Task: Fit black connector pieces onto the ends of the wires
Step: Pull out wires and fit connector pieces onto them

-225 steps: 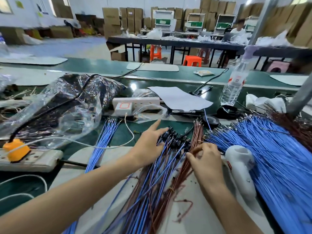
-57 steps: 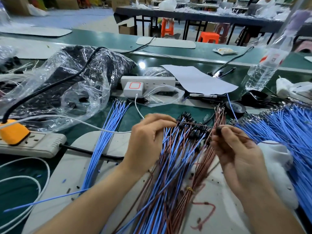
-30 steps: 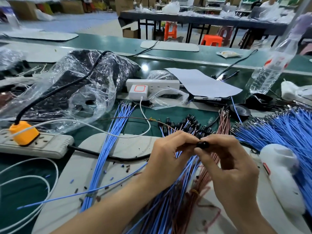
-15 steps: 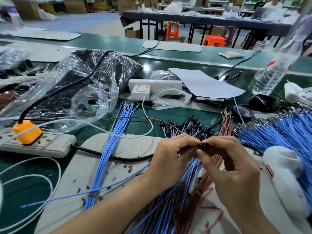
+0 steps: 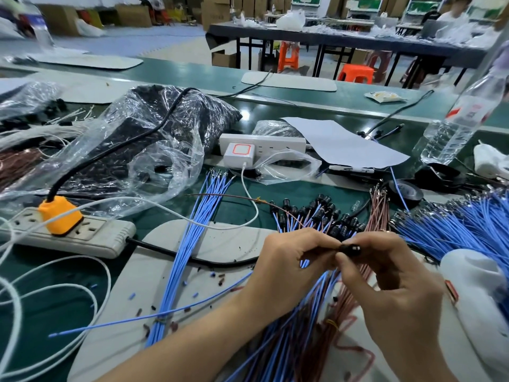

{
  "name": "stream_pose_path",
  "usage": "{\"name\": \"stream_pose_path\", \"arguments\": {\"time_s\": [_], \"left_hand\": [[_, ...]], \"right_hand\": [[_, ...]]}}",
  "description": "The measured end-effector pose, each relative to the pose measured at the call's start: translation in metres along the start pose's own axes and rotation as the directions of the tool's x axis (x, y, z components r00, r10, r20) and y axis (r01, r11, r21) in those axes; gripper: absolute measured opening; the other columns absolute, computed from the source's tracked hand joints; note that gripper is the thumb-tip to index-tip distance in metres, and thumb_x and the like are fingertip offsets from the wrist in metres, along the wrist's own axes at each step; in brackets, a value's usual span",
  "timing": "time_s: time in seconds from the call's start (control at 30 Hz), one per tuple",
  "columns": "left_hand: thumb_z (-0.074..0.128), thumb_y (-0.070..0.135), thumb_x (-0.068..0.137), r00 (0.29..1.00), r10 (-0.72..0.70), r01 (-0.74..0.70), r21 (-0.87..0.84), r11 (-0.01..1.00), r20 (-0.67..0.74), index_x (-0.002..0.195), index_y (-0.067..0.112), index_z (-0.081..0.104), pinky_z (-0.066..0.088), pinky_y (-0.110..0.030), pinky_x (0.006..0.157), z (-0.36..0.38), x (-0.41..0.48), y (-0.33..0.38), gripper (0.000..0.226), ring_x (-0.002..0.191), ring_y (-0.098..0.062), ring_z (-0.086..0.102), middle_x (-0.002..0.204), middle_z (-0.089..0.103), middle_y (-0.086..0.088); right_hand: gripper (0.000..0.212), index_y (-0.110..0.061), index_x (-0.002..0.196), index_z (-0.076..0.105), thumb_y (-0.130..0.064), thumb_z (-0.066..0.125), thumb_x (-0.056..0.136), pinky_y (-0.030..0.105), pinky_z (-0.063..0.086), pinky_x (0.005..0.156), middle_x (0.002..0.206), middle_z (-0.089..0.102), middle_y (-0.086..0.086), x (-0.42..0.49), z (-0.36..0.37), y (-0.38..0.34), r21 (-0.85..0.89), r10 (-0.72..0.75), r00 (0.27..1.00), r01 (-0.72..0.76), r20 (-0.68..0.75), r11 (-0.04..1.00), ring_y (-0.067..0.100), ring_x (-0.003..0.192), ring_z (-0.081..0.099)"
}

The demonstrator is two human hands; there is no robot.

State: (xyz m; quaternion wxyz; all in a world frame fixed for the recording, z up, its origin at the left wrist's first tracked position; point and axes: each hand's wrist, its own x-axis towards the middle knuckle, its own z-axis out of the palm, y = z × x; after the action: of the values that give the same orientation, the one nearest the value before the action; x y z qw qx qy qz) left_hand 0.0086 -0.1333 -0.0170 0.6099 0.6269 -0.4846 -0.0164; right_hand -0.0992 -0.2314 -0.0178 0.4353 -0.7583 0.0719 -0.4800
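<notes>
My right hand (image 5: pixel 385 282) pinches a small black connector piece (image 5: pixel 350 250) between thumb and forefinger. My left hand (image 5: pixel 289 266) meets it fingertip to fingertip and pinches wire ends at the connector: a thin brown wire (image 5: pixel 242 198) arcs away up-left, and a single blue wire (image 5: pixel 154 317) trails down-left. Under both hands lies a bundle of blue and brown wires (image 5: pixel 297 334) whose far ends carry several black connectors (image 5: pixel 322 212). A separate bunch of bare blue wires (image 5: pixel 190 244) lies to the left.
A large heap of blue wires (image 5: pixel 457 227) fills the right, beside a white tool (image 5: pixel 476 293). A power strip with an orange plug (image 5: pixel 59 215) sits at left, a plastic bag of black parts (image 5: pixel 143 139) behind it, a white socket strip (image 5: pixel 261 146), paper and a water bottle (image 5: pixel 457 125) beyond.
Since 1.9 s ago my hands came together over the bundle, the right bringing a black connector to the wires in my left. Over the last half second they stay almost still.
</notes>
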Motion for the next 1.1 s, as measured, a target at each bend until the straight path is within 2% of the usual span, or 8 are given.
{"name": "stream_pose_path", "arguments": {"time_s": [0.1,0.37,0.67,0.9,1.1], "left_hand": [[0.067,0.004,0.084,1.0,0.023,-0.023,0.008,1.0,0.012,0.095,-0.003,0.071,0.055,-0.03,0.071,0.0007,-0.0008,0.0007,0.014,0.077,-0.016,0.067,0.087,0.071,-0.009],[0.063,0.003,0.086,0.999,0.041,-0.042,0.018,0.999,0.031,0.097,-0.004,0.07,0.055,-0.037,0.071,0.001,0.0009,0.0003,0.015,0.08,-0.021,0.068,0.09,0.071,-0.01],[0.061,0.004,0.088,0.997,0.027,-0.032,0.06,0.998,0.068,0.098,-0.005,0.068,0.055,-0.034,0.073,0.0006,0.0011,0.0004,0.015,0.08,-0.021,0.067,0.091,0.07,-0.01],[0.062,0.0,0.087,0.995,0.017,-0.025,0.082,0.996,0.096,0.099,-0.005,0.068,0.055,-0.033,0.074,-0.0004,0.0004,-0.0005,0.014,0.081,-0.021,0.067,0.091,0.07,-0.011],[0.065,0.0,0.085,0.999,0.019,-0.021,0.072,0.997,0.026,0.1,0.001,0.068,0.054,-0.019,0.077,-0.0007,0.0008,-0.0002,0.015,0.081,-0.009,0.067,0.089,0.071,-0.004]], "right_hand": [[0.02,-0.032,0.091,0.063,-0.024,0.071,0.075,0.018,0.053,0.072,0.084,0.067,-0.01,0.0007,0.0002,0.0018,0.022,-0.007,1.0,0.007,0.003,1.0,0.013,0.072,0.066],[0.024,-0.038,0.096,0.065,-0.024,0.069,0.077,0.018,0.052,0.073,0.096,0.061,-0.005,0.0049,-0.0008,0.0011,-0.036,-0.049,0.999,0.05,0.02,0.998,0.015,0.081,0.064],[0.025,-0.038,0.097,0.065,-0.021,0.069,0.078,0.02,0.053,0.072,0.093,0.061,-0.007,0.0038,-0.0013,-0.0003,-0.033,-0.083,0.996,0.083,0.017,0.996,0.017,0.08,0.065],[0.024,-0.036,0.097,0.062,-0.021,0.067,0.079,0.02,0.053,0.07,0.094,0.06,-0.011,0.005,-0.0013,-0.0033,-0.13,-0.136,0.99,0.139,0.031,0.982,0.012,0.078,0.063],[0.017,-0.028,0.094,0.063,-0.022,0.067,0.079,0.025,0.053,0.067,0.092,0.059,-0.01,0.005,-0.0026,-0.0028,-0.131,-0.104,0.994,0.107,0.031,0.986,0.013,0.076,0.063]]}}
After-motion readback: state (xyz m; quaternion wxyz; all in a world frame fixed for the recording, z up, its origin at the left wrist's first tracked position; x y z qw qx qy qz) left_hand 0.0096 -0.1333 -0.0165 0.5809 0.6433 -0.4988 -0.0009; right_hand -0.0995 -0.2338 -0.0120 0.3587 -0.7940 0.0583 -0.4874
